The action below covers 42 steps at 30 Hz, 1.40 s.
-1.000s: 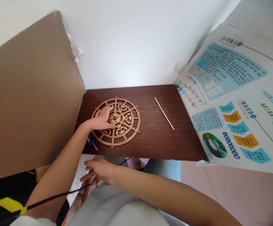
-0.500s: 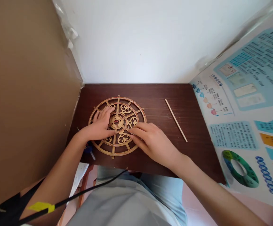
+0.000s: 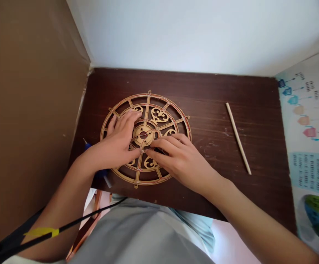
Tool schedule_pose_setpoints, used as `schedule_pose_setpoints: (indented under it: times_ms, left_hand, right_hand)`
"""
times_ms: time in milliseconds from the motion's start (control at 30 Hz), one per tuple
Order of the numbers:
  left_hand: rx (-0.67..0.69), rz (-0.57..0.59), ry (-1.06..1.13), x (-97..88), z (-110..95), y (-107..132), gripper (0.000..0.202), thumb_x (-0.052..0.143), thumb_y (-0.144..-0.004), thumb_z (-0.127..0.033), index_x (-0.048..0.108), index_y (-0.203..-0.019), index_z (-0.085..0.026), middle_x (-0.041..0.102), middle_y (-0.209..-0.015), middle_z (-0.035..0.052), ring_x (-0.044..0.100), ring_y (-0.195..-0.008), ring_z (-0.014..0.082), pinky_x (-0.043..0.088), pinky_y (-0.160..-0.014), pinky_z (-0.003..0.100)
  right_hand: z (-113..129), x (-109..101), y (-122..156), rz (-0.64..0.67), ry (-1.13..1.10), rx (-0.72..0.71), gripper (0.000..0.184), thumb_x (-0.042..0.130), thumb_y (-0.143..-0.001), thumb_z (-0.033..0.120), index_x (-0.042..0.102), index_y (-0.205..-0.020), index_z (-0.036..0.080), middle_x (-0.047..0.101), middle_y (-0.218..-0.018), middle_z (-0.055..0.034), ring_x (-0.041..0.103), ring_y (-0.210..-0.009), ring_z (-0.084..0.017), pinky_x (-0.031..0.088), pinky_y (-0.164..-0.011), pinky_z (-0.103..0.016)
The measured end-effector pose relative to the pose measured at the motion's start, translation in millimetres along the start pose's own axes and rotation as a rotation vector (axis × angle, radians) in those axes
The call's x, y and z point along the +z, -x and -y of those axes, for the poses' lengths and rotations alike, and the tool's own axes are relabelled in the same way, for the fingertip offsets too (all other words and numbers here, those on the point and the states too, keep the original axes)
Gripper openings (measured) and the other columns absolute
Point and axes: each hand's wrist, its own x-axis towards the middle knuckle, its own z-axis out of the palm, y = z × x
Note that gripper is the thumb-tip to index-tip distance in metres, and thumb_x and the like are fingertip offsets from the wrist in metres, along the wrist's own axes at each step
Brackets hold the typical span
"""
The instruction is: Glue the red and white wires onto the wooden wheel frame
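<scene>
A round wooden wheel frame [image 3: 149, 138] with spokes and scroll ornaments lies flat on the table. Thin wire or thread, reddish in places, runs along its rings and spokes. Across its left side rests my left hand [image 3: 121, 137], open, with spread fingers and the thumb near the lower spoke. Just below and right of the hub, my right hand [image 3: 176, 154] has thumb and index finger pinched together. What sits between those fingertips is too small to make out, perhaps the thin wire. The right hand covers part of the wheel's lower right.
A pale wooden stick [image 3: 238, 138] lies on the dark brown table [image 3: 203, 91] at the right. A blue tool [image 3: 101, 173] with a thin tip and a clear end is partly under my left forearm. Walls border the left and back; a printed poster [image 3: 310, 172] stands right. A black cable [image 3: 93, 212] crosses below.
The view has come closer and shifted, so the wheel looks larger. My right hand has moved from the right ornaments in toward the hub. My left hand stays on the wheel.
</scene>
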Motion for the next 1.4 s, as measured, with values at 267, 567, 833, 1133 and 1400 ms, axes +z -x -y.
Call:
schedule_pose_setpoints:
  times_ms: [267,567,833,1133,1400]
  left_hand:
    - [0.011,-0.012,-0.001,0.7,-0.4,0.8,0.093,0.064,-0.088,-0.034,0.018,-0.169,-0.023,0.019,-0.186,0.0177,0.01,-0.175,0.0365,-0.002,-0.141,0.063]
    - [0.01,-0.008,0.0,-2.5,-7.3,3.3,0.092,0.063,-0.09,-0.027,0.016,-0.17,-0.02,0.02,-0.186,0.0179,0.012,-0.175,0.0356,0.003,-0.141,0.067]
    - [0.055,-0.045,0.009,0.4,-1.8,6.2,0.092,0.066,-0.093,-0.026,0.018,-0.17,-0.024,0.024,-0.184,0.0178,0.017,-0.174,0.0365,0.007,-0.141,0.069]
    - [0.069,-0.047,0.01,1.0,0.4,6.2,0.092,0.067,-0.094,-0.026,0.016,-0.17,-0.024,0.023,-0.184,0.019,0.016,-0.174,0.0368,0.006,-0.14,0.071]
    - [0.032,-0.029,-0.018,0.0,-3.9,4.8,0.092,0.064,-0.092,-0.026,0.016,-0.17,-0.018,0.021,-0.184,0.0201,0.015,-0.174,0.0347,0.003,-0.14,0.071]
  right_hand:
    - [-2.2,1.8,-3.0,-0.005,-0.043,0.018,0.032,0.044,-0.119,0.022,0.074,-0.132,0.018,0.078,-0.121,-0.0093,0.064,-0.108,-0.026,0.046,-0.094,-0.044]
    - [-3.4,1.3,-3.4,-0.042,-0.083,-0.003,0.033,0.045,-0.117,0.017,0.075,-0.13,0.014,0.079,-0.119,-0.0117,0.064,-0.106,-0.027,0.044,-0.094,-0.044]
    - [-2.2,1.7,-4.3,-0.049,-0.139,0.034,0.027,0.052,-0.115,0.017,0.077,-0.126,0.012,0.079,-0.116,-0.0111,0.062,-0.107,-0.028,0.041,-0.097,-0.041]
    - [-1.2,1.1,-4.3,-0.038,-0.12,0.011,0.035,0.044,-0.116,0.013,0.076,-0.131,0.015,0.078,-0.119,-0.0112,0.061,-0.11,-0.029,0.041,-0.097,-0.041]
    - [1.5,6.3,-4.6,-0.053,-0.113,0.015,0.039,0.039,-0.118,0.015,0.077,-0.127,0.014,0.077,-0.116,-0.0119,0.06,-0.104,-0.029,0.041,-0.094,-0.043]
